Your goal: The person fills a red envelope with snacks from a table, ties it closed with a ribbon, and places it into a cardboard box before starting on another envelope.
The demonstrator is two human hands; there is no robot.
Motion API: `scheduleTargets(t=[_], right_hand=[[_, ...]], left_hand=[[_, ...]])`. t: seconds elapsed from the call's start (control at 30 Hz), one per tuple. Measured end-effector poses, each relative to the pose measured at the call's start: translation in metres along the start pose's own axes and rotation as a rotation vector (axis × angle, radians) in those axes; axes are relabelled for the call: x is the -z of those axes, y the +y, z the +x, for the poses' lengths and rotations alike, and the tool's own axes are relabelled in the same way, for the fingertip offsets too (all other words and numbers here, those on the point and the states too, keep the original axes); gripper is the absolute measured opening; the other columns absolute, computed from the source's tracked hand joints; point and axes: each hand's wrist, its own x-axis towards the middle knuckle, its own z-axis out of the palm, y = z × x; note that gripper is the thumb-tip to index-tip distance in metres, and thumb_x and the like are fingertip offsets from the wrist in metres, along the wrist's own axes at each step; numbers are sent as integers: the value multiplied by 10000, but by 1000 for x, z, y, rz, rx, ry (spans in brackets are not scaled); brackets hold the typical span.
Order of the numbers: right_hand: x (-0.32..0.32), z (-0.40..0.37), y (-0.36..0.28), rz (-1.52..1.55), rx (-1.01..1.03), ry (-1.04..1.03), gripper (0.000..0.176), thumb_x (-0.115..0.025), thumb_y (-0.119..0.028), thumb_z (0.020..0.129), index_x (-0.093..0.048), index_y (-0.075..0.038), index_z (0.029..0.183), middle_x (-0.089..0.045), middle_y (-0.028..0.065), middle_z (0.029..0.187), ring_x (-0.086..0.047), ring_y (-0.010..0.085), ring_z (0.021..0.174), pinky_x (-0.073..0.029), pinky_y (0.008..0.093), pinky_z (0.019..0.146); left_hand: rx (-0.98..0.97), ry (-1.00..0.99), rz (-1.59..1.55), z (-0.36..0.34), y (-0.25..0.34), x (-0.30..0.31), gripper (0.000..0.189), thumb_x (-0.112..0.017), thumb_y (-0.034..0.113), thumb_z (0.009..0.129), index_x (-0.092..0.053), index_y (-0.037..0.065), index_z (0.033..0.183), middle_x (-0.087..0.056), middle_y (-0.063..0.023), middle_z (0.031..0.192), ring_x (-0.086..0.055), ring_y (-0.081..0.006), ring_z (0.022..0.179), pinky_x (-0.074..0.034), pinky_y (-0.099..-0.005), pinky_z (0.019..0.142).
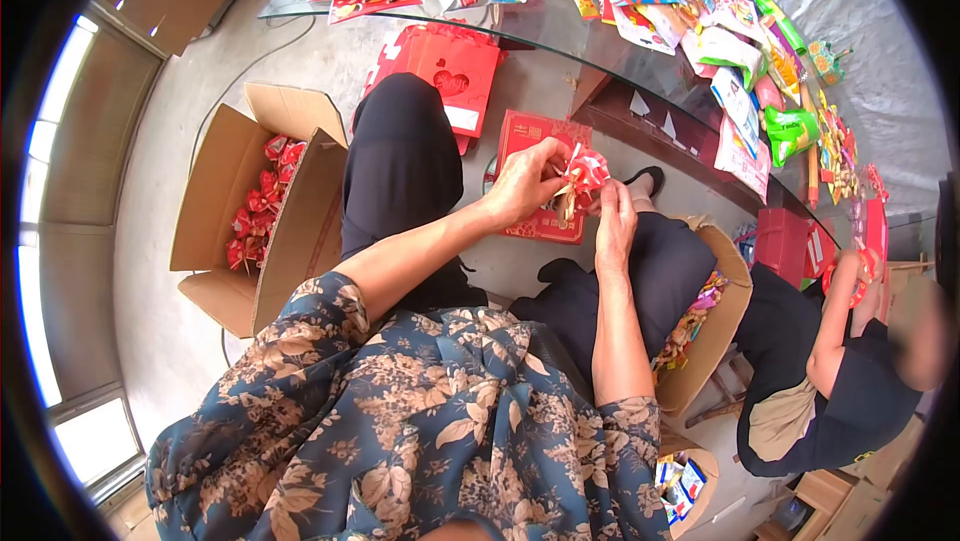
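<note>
In the head view, the left hand (pixel 525 184) pinches the gathered gold end of a small, round, red-and-white patterned bundle (pixel 587 171), while the right hand (pixel 615 224) steadies its side; light fingertip pressure would best avoid crushing it. Its outside looks puffed, crinkled and shiny, held above a red printed box (pixel 548 225)

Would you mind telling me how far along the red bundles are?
The bundles in the open box look done. One red bundle is in hand, held by the left hand and right hand. Loose packets on the glass table may be left; the total can't be told.
</note>
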Motion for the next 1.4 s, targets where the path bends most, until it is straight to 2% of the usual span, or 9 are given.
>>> scheduleTargets(t=[0.13, 0.23, 0.43, 0.53, 0.63, 0.83, 0.97, 1.1, 1.4], right_hand=[[-6, 5, -5, -101, 409, -26, 416, -560, -337, 991, -595, 50, 1139, -600, 88, 1134, -619, 217, 915, -494, 314, 806], [-11, -2, -18, -211, 296, -79, 337, -606, -270, 964, -608, 32, 1114, -622, 94, 1095, -633, 233, 929, -496, 322, 810], [-26, -14, -49, -354, 576, -165, 94, -641, 26, 842, -659, 9, 932, -640, 125, 915, -644, 269, 866, -510, 344, 783], [-24, -10, -40, -253, 545, -112, 118, -575, -61, 932, -645, 16, 988, -646, 103, 971, -631, 218, 916, -499, 306, 816], [-16, -5, -29, -64, 286, 20, 278, -485, -237, 1029, -625, -14, 1117, -656, 61, 1038, -622, 155, 923, -496, 280, 808], [-1, 1, 3, 210, -92, 101, 219, -544, -171, 994, -627, -5, 1110, -679, 76, 956, -622, 107, 747, -492, 248, 670], [-9, 0, 6, 98, -88, 39, 233, -555, -187, 986, -622, -7, 1119, -685, 68, 950, -618, 102, 745, -487, 240, 674], [-10, 0, 16, 41, -113, -71, 247, -576, -192, 981, -611, -22, 1156, -667, 62, 969, -622, 97, 743, -485, 221, 674], [-14, 8, 40, -66, -164, -218, 220, -536, -173, 1000, -588, -32, 1161, -644, 45, 954, -594, 86, 725, -464, 212, 651]], left_hand=[[-36, -52, 31, 2, 5, 13, 332, -685, -5, 837, -552, 18, 1140, -673, -90, 847, -672, -131, 730, -532, -285, 645], [-60, -46, 25, -2, 7, 11, 344, -682, -15, 833, -558, 26, 1151, -674, -88, 847, -660, -127, 710, -527, -289, 634], [158, 21, 61, -3, -19, 1, 397, -707, -15, 771, -617, -6, 1158, -700, -164, 995, -696, -222, 829, -542, -345, 725], [191, 31, 84, -1, -27, 6, 157, -728, -1, 753, -698, -22, 906, -685, -148, 911, -683, -202, 788, -523, -346, 688], [30, 67, -4, 2, -18, 16, 170, -732, -2, 794, -684, 3, 957, -669, -39, 909, -615, -70, 837, -520, -275, 731], [-321, 271, 16, 8, 61, 95, 227, -714, -52, 769, -651, 21, 974, -577, 16, 847, -557, -46, 806, -474, -239, 673], [-389, 562, 57, -9, 115, 172, 178, -717, 46, 762, -654, 15, 925, -619, -78, 863, -618, -149, 822, -495, -319, 700], [-540, 637, -138, -48, 112, 255, 187, -691, -35, 849, -704, 30, 1023, -719, -6, 924, -633, -60, 878, -522, -239, 789], [50, 819, 549, -184, 82, 366, 189, -702, 58, 821, -671, 31, 1006, -672, -78, 847, -589, -133, 768, -494, -305, 714]])
